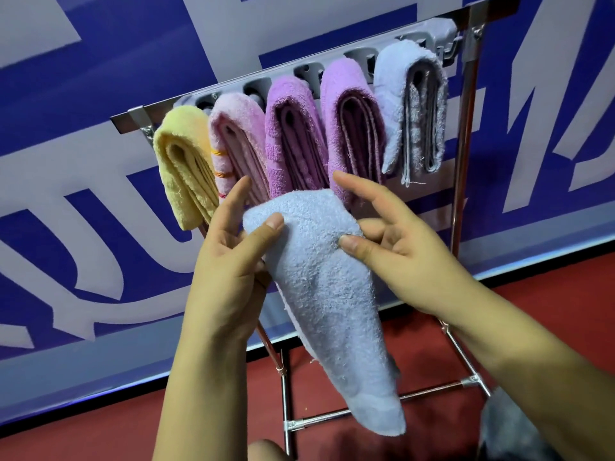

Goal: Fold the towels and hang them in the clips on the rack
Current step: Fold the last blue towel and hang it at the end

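Observation:
A folded light blue towel (329, 294) hangs down between my hands in front of the rack. My left hand (229, 261) pinches its upper left corner between thumb and fingers. My right hand (399, 247) pinches its upper right edge with the thumb, index finger stretched out. Behind, the grey clip strip (359, 54) on the metal rack (466, 128) holds several folded towels: a yellow towel (183, 161), a pale pink towel (239, 138), two purple towels (293, 134), and a blue-grey towel (406, 104) at the right end.
A blue and white banner (83, 128) stands right behind the rack. The floor (549, 311) is red. The rack's lower crossbars (366, 410) run under the hanging towel. Something grey and fuzzy (512, 427) lies at the lower right.

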